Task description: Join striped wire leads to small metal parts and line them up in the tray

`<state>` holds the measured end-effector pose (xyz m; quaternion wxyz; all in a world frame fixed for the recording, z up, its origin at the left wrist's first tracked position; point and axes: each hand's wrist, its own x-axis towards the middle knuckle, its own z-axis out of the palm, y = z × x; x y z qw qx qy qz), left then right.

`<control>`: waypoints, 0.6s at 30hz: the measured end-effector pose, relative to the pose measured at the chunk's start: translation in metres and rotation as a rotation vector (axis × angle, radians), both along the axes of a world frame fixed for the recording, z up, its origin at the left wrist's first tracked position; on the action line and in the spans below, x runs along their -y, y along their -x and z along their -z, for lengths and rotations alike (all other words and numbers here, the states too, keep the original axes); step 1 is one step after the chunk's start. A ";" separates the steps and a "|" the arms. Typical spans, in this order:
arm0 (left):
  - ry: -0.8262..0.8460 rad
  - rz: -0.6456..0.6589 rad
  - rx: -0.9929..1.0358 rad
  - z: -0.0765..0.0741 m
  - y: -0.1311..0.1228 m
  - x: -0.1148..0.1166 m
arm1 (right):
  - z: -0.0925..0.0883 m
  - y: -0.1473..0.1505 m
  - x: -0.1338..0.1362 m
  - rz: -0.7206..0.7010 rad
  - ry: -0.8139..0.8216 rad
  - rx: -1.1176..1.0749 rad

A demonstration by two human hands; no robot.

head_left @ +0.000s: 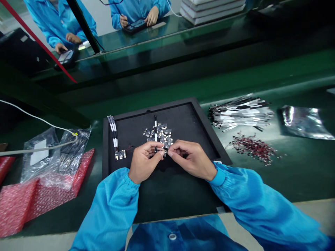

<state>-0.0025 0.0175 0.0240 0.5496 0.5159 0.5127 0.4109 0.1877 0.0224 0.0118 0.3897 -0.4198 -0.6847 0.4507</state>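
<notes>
Over a black foam tray [183,115], my left hand [145,161] pinches a small circuit board [160,150] between thumb and fingers. A black-and-white flat cable [156,126] runs up and away from that grip; whether it joins the board is hidden by the fingers. My right hand [193,158] is closed close beside the board's right edge, thumb against forefinger, and what it pinches is too small to make out. Just beyond both hands lies a loose pile of small circuit boards [166,131]. At the tray's left side, more flat cables [113,127] lead down to another board [120,154].
To the right lie a heap of flat cables [243,113], a pile of red-and-black wired small parts [253,148] and a silver bag [306,122]. Clear plastic bags [40,153] and red bubble wrap [49,198] occupy the left. Two people in blue [138,14] work across the bench.
</notes>
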 end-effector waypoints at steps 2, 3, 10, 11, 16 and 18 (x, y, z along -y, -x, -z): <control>-0.003 -0.003 0.000 -0.001 0.000 0.000 | 0.000 0.000 0.000 0.004 0.008 0.003; -0.004 -0.004 0.002 -0.001 -0.001 0.000 | 0.000 0.000 0.000 0.004 0.013 0.004; 0.030 0.013 0.049 -0.004 -0.002 0.000 | 0.000 0.000 -0.001 -0.014 0.073 -0.023; 0.034 0.015 0.054 -0.003 -0.002 0.000 | 0.000 0.000 -0.001 -0.017 0.078 -0.028; 0.045 0.030 0.069 -0.002 0.000 -0.001 | 0.001 -0.001 -0.001 -0.034 0.133 -0.065; 0.060 0.038 0.085 -0.003 0.001 -0.001 | 0.002 -0.001 -0.002 -0.048 0.184 -0.091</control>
